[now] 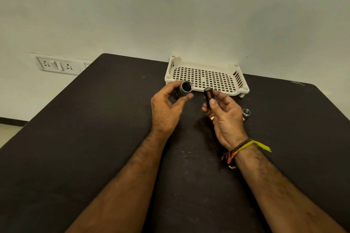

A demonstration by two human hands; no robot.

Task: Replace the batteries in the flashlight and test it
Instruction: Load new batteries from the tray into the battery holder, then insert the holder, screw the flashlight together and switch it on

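From the head view I see my left hand (166,109) with its grip wrapped around the flashlight body (182,90), open end facing up. My right hand (225,117) pinches a battery (208,96) just beside it. The end cap (246,113) lies on the dark tabletop (94,138), near the white tray (244,86).

You had dim, warm, greenish light, soft shadows under your hands toward 6 o'clock, small glare on metal near centre, wide-angle bending at 9 and 3 o'clock, slight softness throughout.
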